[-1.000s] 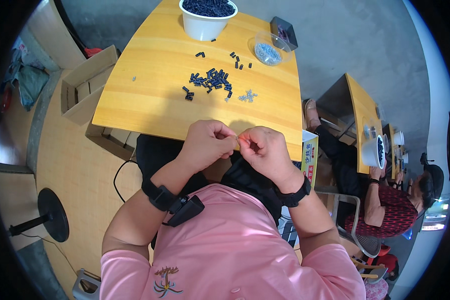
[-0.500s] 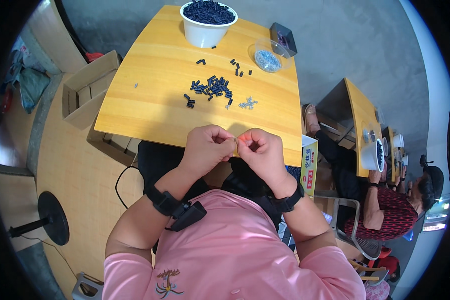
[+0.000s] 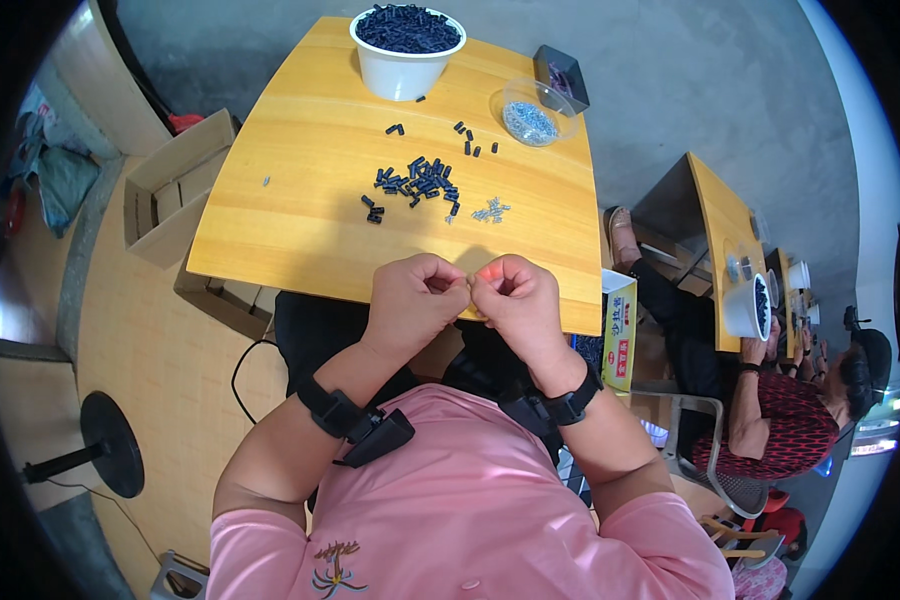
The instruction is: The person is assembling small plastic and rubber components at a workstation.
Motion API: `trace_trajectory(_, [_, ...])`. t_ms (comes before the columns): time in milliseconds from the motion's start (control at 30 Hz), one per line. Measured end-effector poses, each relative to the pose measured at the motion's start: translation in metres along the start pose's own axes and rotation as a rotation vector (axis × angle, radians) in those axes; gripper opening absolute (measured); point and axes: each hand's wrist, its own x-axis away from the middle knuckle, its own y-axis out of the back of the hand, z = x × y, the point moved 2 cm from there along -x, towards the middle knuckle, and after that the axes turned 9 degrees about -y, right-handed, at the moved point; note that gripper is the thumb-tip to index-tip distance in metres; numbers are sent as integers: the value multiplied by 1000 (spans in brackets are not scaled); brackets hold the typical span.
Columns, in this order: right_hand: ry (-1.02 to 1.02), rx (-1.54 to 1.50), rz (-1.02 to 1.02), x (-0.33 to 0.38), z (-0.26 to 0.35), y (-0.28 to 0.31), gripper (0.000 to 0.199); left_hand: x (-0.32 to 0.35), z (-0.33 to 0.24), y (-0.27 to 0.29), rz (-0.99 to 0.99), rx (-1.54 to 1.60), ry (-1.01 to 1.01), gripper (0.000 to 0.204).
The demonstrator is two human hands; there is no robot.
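Note:
My left hand and my right hand meet fingertip to fingertip over the near edge of the wooden table. Thumb and forefinger are pinched together on each hand. Whatever sits between the fingertips is too small and hidden to name. Beyond my hands lies a loose pile of small black cylindrical pieces. Just right of that pile is a little heap of small silvery metal pieces.
At the table's far side stand a white tub full of black pieces, a clear round container of silvery pieces and a dark tray. Cardboard boxes are at left, a yellow box at right. Another person sits at a neighbouring table.
My hands stay pinched together in nearly the same place. The view has shifted slightly, so the table and its things sit a little lower and further left.

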Motion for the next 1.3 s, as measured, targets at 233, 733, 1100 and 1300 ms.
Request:
trace_trajectory(233, [-291,-299,278,-10,-7,8,9,0,-3,-1,5,-32,-12,13])
trace_trajectory(733, [25,-248,294,-4,-5,10,13,-1,-4,4,31,213,153,14])
trace_trajectory(1100, [140,-214,333,-2,1,8,15,3,-8,6,65,420,258,11])
trace_trajectory(1300, [165,-217,324,0,3,7,14,6,-11,4,51,457,265,10])
